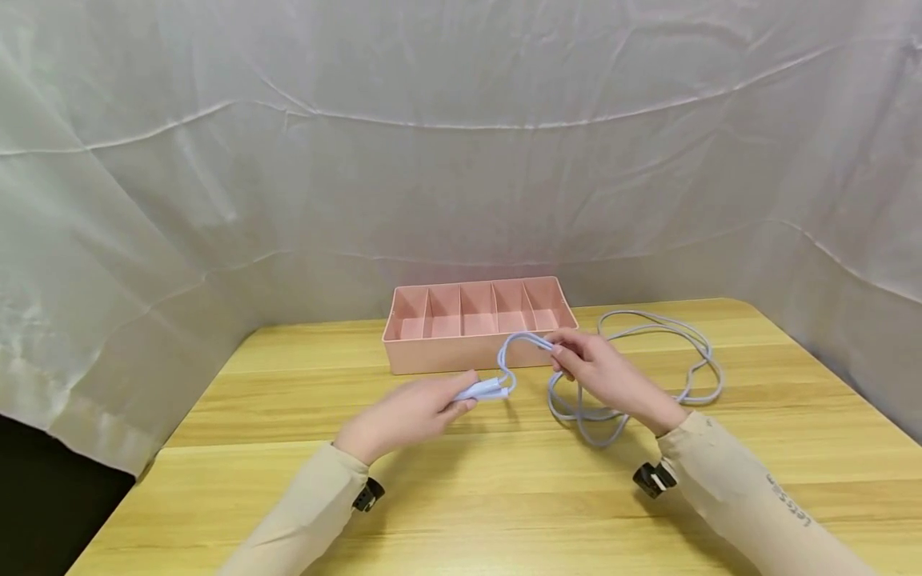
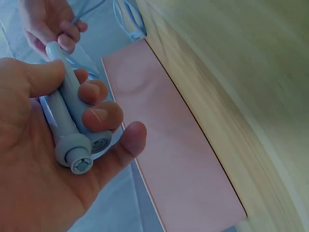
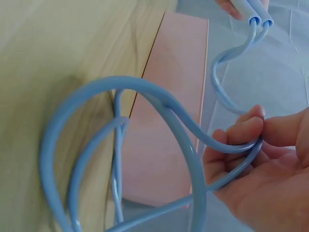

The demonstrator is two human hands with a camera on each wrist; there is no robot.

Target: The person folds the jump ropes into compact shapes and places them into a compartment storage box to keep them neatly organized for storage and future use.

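A pale blue skipping rope lies on the wooden table (image 1: 504, 496). My left hand (image 1: 414, 412) grips both of its handles (image 1: 484, 390) side by side; in the left wrist view the two handles (image 2: 72, 125) lie across my palm with fingers (image 2: 99, 116) curled round them. My right hand (image 1: 601, 372) pinches the cord (image 1: 529, 342) a short way from the handles, and the right wrist view shows the cord (image 3: 193, 145) doubled over my fingertips (image 3: 241, 133). The remaining rope (image 1: 677, 360) lies in loose loops to the right. A pink divided box (image 1: 475, 352) stands just behind both hands.
A grey cloth backdrop (image 1: 461, 160) hangs behind and around the table. The pink box has several compartments with nothing seen inside. The table's edge (image 1: 154, 460) drops off at the left. Bare wood lies in front of the hands.
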